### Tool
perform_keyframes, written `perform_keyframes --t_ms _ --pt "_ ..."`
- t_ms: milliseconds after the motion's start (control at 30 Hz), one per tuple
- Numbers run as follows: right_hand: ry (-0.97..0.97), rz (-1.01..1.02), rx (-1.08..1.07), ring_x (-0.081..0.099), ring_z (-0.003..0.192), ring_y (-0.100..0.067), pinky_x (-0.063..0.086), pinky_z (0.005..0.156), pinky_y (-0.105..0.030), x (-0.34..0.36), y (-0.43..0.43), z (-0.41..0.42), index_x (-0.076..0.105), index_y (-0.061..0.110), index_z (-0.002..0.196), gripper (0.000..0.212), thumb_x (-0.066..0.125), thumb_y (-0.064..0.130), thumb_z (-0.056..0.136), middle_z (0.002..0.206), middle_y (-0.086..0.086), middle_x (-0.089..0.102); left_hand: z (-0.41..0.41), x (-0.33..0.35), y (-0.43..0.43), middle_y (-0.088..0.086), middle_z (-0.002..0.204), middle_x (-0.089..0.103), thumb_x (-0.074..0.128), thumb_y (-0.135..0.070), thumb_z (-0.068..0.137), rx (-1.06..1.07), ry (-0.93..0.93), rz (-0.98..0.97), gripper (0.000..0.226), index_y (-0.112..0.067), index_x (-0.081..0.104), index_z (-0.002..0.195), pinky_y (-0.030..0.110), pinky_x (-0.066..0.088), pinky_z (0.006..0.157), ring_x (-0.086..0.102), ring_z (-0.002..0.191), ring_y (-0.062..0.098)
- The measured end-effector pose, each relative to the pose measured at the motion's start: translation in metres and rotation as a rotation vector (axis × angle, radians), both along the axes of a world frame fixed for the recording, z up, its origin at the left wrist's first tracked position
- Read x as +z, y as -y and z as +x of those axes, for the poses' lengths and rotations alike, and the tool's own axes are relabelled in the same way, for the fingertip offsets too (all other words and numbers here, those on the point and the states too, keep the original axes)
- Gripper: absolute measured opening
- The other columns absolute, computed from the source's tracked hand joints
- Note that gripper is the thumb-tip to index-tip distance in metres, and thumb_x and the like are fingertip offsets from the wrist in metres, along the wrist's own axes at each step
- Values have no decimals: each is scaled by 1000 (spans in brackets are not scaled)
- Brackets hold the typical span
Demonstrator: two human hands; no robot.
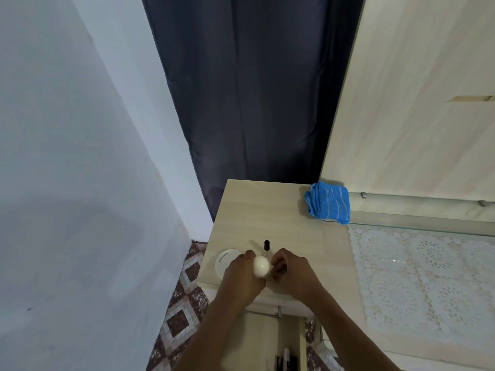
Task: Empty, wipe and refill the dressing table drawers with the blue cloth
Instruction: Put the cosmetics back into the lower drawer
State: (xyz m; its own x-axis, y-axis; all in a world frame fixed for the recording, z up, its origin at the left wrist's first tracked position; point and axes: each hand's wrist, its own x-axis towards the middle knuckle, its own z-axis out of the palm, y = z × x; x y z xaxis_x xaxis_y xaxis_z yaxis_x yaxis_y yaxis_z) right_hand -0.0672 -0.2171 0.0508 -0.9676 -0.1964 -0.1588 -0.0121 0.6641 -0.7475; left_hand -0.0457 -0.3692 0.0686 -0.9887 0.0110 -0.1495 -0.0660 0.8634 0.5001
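Note:
The folded blue cloth [328, 203] lies at the back of the dressing table top [267, 215], against the mirror's edge. Near the front edge, my left hand [242, 279] grips a white round-topped bottle [261, 266]. My right hand [290, 270] sits just right of it with fingers curled; whether it holds anything is hidden. A small clear bottle with a black cap [266, 245] stands just behind the hands. A white round jar [226, 261] rests on the top, partly under my left hand. Below my arms a drawer [284, 344] is pulled out, with dark items inside.
A white lace mat [428, 279] covers the lower table section to the right, under a glass shelf [417, 226]. A dark curtain [254, 103] hangs behind the table. A pale wall is at the left, with patterned floor tiles [182, 311] below.

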Motion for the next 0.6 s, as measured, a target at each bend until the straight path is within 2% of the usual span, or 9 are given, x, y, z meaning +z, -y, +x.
perform_keyframes --t_ms 100,200,267,333,400,500,600 --pt "-26 5 -91 61 75 -15 41 63 -16 3 -2 -5 58 16 98 21 64 7 79 81 4 63 1 -2 1 2 112 63 72 -30 80 7 -22 0 42 -15 53 114 30 50 82 60 102 19" --pt "-55 5 -90 57 79 -11 42 72 -19 6 0 -14 54 23 120 46 72 17 78 102 6 58 2 -3 0 2 113 62 72 -30 80 6 -40 3 42 -15 53 114 30 49 83 60 103 19" --pt "-61 -4 -43 53 81 -8 41 75 -18 7 4 -21 52 26 128 54 72 18 79 114 5 56 3 -5 -1 2 112 62 71 -31 80 3 -50 7 41 -14 54 113 30 49 82 61 102 19" --pt "-54 4 24 51 84 -6 40 78 -17 8 8 -26 57 26 126 48 71 17 81 117 5 57 5 -6 -2 3 111 62 70 -30 80 4 -56 13 39 -14 54 112 31 50 81 61 101 20" --pt "-74 40 61 53 85 -6 38 78 -15 7 11 -28 65 21 115 32 68 16 83 114 3 62 7 -7 -3 3 110 62 69 -29 81 6 -63 27 37 -13 53 111 32 50 79 61 99 21" --pt "-69 39 25 61 92 -14 42 79 -18 5 11 -21 68 16 107 20 65 19 88 107 0 68 17 -10 -4 2 110 58 67 -29 82 3 -71 56 36 -14 51 112 33 50 79 59 98 20" --pt "-62 18 -31 61 85 -12 41 71 -13 2 3 3 67 15 101 16 63 26 90 95 3 70 37 -17 -3 -1 108 57 65 -30 84 -14 -95 120 34 -18 49 112 33 51 78 57 96 16"
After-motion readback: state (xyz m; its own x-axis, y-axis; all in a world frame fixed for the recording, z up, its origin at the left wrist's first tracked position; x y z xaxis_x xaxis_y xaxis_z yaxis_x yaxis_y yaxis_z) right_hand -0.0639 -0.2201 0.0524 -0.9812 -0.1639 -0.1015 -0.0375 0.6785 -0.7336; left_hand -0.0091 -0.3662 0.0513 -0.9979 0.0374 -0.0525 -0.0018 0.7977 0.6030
